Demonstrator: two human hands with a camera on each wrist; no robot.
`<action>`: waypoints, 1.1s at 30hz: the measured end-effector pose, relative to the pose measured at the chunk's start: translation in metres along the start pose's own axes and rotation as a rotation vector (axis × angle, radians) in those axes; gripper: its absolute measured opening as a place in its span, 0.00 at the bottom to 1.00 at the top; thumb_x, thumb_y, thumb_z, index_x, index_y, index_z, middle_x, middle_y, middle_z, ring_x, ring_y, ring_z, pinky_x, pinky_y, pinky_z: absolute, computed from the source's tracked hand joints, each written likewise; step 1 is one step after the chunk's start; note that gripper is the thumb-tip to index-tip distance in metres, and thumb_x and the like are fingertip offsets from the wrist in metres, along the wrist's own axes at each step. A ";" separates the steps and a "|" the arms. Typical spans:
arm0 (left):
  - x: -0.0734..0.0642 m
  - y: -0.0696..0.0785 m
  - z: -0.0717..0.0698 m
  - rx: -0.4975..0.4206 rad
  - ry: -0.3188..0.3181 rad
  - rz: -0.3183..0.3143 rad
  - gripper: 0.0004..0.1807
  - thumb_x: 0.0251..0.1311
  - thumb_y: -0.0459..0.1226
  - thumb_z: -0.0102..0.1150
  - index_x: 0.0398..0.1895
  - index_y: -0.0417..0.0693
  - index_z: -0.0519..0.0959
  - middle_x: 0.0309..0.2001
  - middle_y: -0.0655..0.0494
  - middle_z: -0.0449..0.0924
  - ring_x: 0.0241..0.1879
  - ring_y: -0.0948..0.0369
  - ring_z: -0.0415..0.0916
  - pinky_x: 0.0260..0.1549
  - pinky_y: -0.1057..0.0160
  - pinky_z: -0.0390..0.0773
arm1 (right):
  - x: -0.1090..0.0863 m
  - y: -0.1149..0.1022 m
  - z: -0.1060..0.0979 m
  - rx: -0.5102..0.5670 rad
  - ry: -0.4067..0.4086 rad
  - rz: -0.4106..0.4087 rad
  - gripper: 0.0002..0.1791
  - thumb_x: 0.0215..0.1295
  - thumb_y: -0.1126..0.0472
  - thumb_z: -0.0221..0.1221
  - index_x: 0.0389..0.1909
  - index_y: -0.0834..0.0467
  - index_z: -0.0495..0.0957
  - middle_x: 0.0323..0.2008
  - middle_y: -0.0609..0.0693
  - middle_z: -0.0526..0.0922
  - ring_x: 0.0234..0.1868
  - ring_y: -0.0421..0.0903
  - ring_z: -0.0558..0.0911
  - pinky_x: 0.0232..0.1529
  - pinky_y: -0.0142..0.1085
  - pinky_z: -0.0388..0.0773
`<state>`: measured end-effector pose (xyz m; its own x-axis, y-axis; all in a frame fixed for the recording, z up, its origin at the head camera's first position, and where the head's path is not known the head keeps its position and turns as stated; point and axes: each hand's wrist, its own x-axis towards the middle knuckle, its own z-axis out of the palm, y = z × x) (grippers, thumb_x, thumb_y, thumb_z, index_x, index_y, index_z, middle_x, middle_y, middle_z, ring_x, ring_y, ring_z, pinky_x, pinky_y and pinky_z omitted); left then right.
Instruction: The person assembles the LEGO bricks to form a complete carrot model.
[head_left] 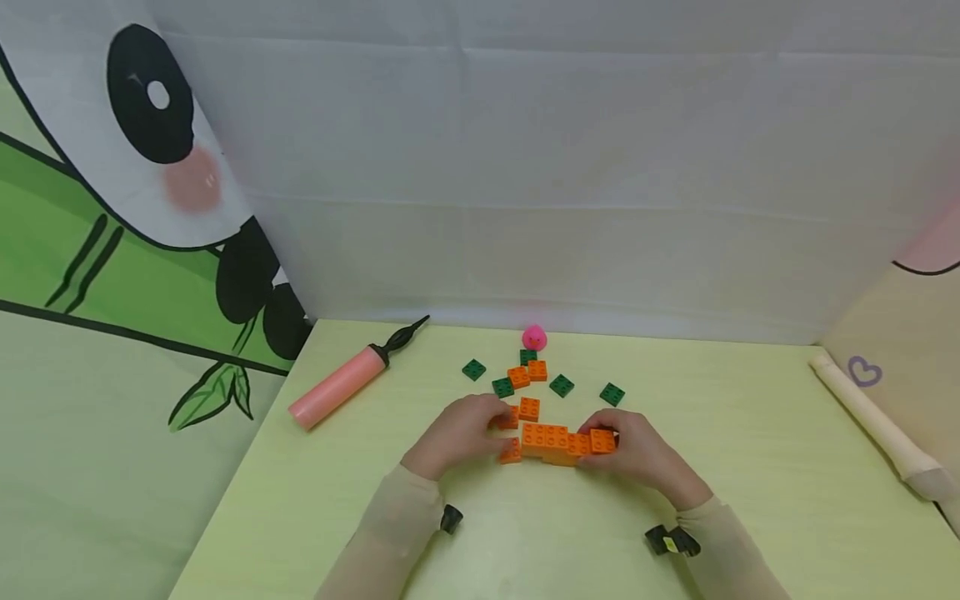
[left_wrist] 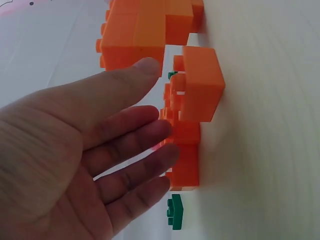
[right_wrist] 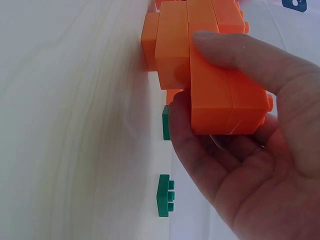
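Observation:
An orange assembly of joined toy building bricks point(head_left: 545, 437) lies across the middle of the table. My right hand point(head_left: 639, 450) grips its right end, thumb on the near side and fingers behind, as the right wrist view shows. At the assembly's other end is my left hand point(head_left: 467, 429), fingers extended and loosely spread. In the left wrist view its thumb tip overlaps the assembly's end; I cannot tell whether they touch. A loose orange brick point(left_wrist: 202, 85) stands just beside that hand. Other orange bricks point(head_left: 529, 408) lie close behind, one partly hidden by the left fingers.
Farther back are small orange bricks point(head_left: 537, 371) and several green bricks point(head_left: 562, 386), with a pink ball-like toy point(head_left: 534, 337) near the wall. A pink hand pump point(head_left: 341, 387) with a black nozzle lies at left. A pale roll point(head_left: 873, 414) runs along the right edge.

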<state>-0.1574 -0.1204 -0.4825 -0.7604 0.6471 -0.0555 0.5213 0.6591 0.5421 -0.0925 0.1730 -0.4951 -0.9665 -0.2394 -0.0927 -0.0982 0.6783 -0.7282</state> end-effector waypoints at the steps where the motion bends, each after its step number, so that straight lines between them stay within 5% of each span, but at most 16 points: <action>1: -0.001 0.001 0.001 0.008 -0.003 -0.009 0.18 0.60 0.44 0.77 0.49 0.47 0.86 0.44 0.59 0.85 0.42 0.61 0.79 0.51 0.56 0.80 | 0.001 0.000 0.000 -0.002 -0.001 -0.002 0.19 0.55 0.57 0.80 0.45 0.53 0.85 0.45 0.44 0.84 0.44 0.46 0.78 0.49 0.44 0.80; 8: -0.002 0.001 0.009 0.062 -0.004 -0.034 0.22 0.54 0.47 0.81 0.48 0.47 0.87 0.40 0.62 0.84 0.36 0.63 0.76 0.44 0.59 0.80 | 0.004 -0.003 0.000 -0.013 -0.005 -0.025 0.17 0.55 0.57 0.79 0.44 0.53 0.85 0.44 0.45 0.84 0.44 0.47 0.78 0.50 0.45 0.80; 14: 0.001 0.000 0.012 0.087 -0.009 -0.025 0.16 0.52 0.43 0.82 0.41 0.51 0.86 0.33 0.66 0.79 0.31 0.63 0.73 0.38 0.62 0.77 | 0.003 -0.004 -0.002 -0.017 -0.007 -0.024 0.18 0.56 0.57 0.79 0.45 0.54 0.85 0.45 0.45 0.84 0.45 0.47 0.78 0.50 0.44 0.80; 25: -0.001 0.003 0.013 0.105 -0.042 -0.003 0.14 0.55 0.40 0.79 0.42 0.49 0.86 0.35 0.64 0.79 0.34 0.62 0.73 0.42 0.61 0.78 | 0.001 -0.003 0.000 0.004 -0.006 0.002 0.18 0.55 0.58 0.79 0.45 0.54 0.85 0.45 0.46 0.84 0.44 0.47 0.78 0.51 0.45 0.80; 33: 0.001 0.001 0.011 0.104 0.023 0.004 0.19 0.59 0.40 0.75 0.52 0.47 0.86 0.46 0.60 0.82 0.41 0.61 0.76 0.50 0.58 0.80 | 0.000 -0.002 0.001 0.008 0.002 0.022 0.18 0.55 0.58 0.79 0.44 0.53 0.85 0.45 0.45 0.84 0.45 0.48 0.78 0.51 0.45 0.80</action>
<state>-0.1534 -0.1147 -0.4910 -0.7665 0.6414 -0.0333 0.5609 0.6937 0.4520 -0.0919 0.1711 -0.4941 -0.9688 -0.2231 -0.1080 -0.0747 0.6779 -0.7313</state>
